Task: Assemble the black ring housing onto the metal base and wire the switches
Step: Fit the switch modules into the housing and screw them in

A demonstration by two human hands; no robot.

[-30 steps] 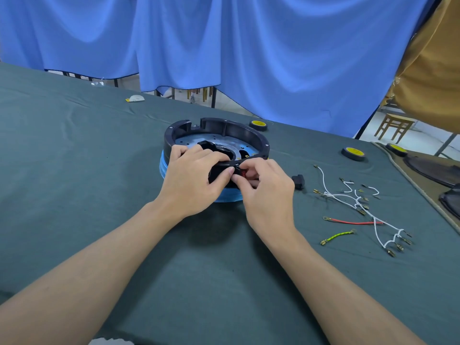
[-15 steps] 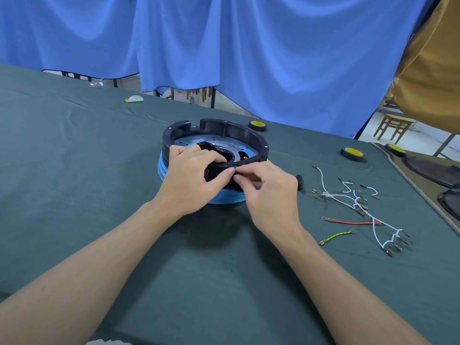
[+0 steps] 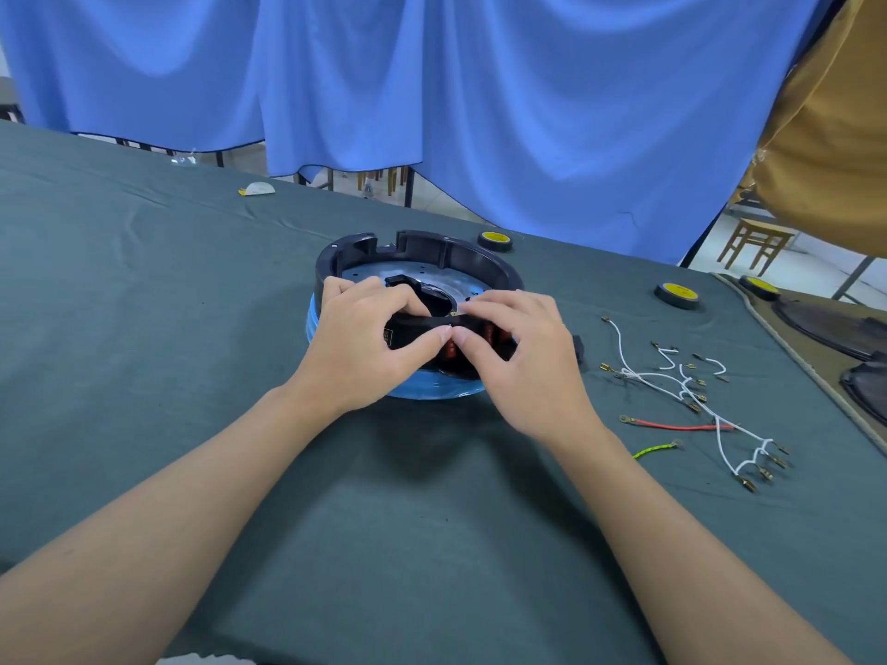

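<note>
The black ring housing (image 3: 461, 252) is now gripped by left hand (image 3: 369, 338) and right hand (image 3: 523, 357); 2 red switches (image 3: 490, 334) seem seated.

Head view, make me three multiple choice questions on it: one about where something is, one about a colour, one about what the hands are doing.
1. The wires lie: A) left of the ring; B) right of the ring; C) inside it.
2. The band under the ring is: A) blue; B) red; C) white.
3. The left hand and right hand: A) lie flat on the table; B) each hold a wire; C) grip the ring's near rim.

Answers:
1 B: the wires sprawl beyond the right hand.
2 A: a blue edge shows below the black wall.
3 C: fingers curl over the rim and thumbs press its outer face.
</note>
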